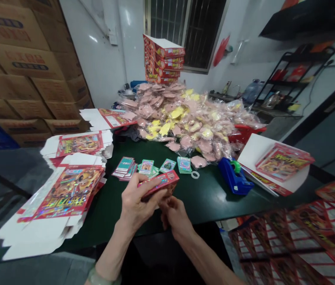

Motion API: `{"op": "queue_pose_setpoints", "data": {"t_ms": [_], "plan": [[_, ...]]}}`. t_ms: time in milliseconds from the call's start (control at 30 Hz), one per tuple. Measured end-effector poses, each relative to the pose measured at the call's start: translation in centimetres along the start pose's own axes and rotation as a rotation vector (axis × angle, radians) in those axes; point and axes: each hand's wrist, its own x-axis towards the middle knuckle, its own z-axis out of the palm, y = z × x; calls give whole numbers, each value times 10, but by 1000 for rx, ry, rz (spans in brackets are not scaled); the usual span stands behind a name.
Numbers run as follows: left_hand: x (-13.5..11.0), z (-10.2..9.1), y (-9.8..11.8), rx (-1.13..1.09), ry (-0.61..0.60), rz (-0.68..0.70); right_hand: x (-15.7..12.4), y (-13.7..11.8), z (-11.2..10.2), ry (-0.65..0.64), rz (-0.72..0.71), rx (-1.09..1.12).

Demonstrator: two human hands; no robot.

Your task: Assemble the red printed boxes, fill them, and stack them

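Note:
My left hand [139, 202] is wrapped round a small red printed box [167, 180], holding it tilted above the dark green table. Just under the box's near end, my right hand [175, 213] is closed, its fingers curled close to my left fingertips. What those fingers pinch, if anything, is hidden. Beyond the box lie small piles of printed cards: a teal pile [124, 167], a pile with green borders [146, 167], a single-looking card [167, 165] and another small pile [184, 164]. A white ring [195, 174], like a tape roll, rests beside them.
Flattened red-and-white cartons [72, 190] are stacked at the left. A heap of bagged pink and yellow pieces [182, 118] covers the back, below stacked red boxes [164, 59]. At right stand a blue tape dispenser [234, 178], an open white-lined box [252, 152] and rows of red boxes [298, 233].

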Motion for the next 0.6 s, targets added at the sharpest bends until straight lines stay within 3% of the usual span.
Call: {"op": "queue_pose_setpoints", "data": {"t_ms": [133,267,367,433,500,600], "plan": [[-5,-6,-1,19,171,-222,-2,-7,-4,44,-46,-5],[-34,-13,-12,-306,454,-652,-8,-38,-10,-40,-389,-24],[-58,-17,-21,-439,355,-864,-6,-68,-20,-27,-662,-256],[-61,-22,-22,-282,309,-823,-4,-86,-25,-8,-901,-558],[-52,-28,-16,-124,276,-663,-7,-99,-22,-93,-1144,-864],[-29,-30,-5,-87,-38,-526,-20,-106,-8,-378,-1361,-1084]]}}
